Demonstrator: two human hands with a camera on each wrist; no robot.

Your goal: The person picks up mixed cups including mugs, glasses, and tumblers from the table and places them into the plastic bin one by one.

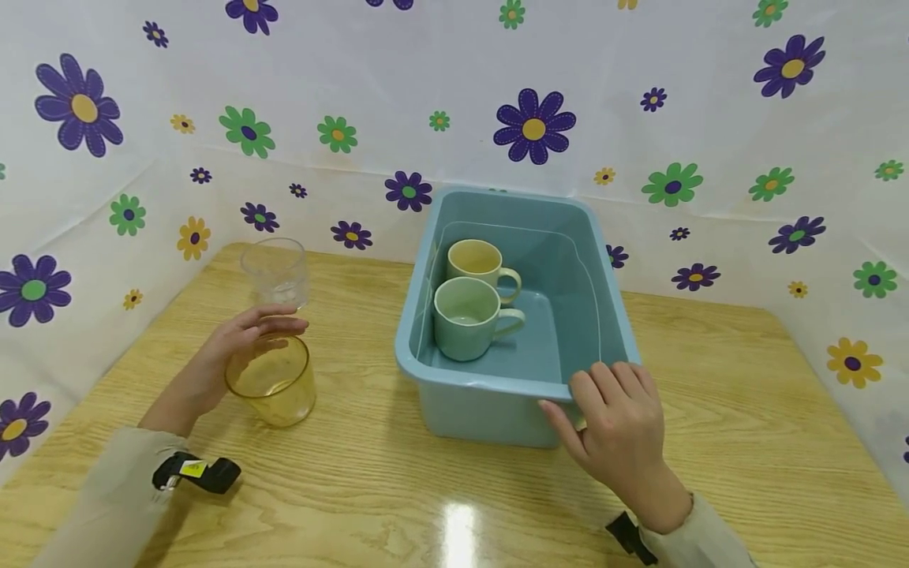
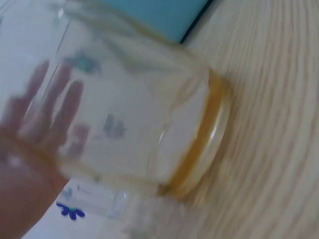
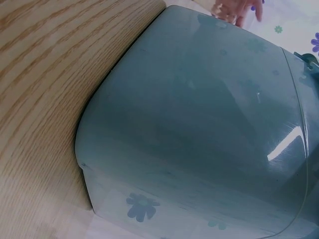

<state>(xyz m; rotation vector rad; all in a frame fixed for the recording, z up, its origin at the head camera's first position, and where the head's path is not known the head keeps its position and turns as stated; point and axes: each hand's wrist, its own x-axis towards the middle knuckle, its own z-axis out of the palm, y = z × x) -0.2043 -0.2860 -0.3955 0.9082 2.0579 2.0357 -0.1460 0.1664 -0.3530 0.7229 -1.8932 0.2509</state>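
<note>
An amber glass [image 1: 287, 398] stands on the table at the left. Beside its far left rim is my left hand [image 1: 220, 355], fingers stretched out. Through the glass wall, the left wrist view shows those fingers [image 2: 65, 107] extended and spread. My right hand [image 1: 621, 422] grips the front right rim of a blue plastic tub [image 1: 486, 410], knuckles over the edge and thumb along the outer front. Inside the tub, a green mug [image 1: 465, 327] sits in front of a yellow mug [image 1: 474, 259], both upright with handles to the right.
Behind the amber glass is a clear glass [image 1: 275, 272]. The wooden table [image 1: 362, 489] ends at a white flower-print sheet [image 1: 426, 71] at the back and sides. Close behind the tub hangs this sheet.
</note>
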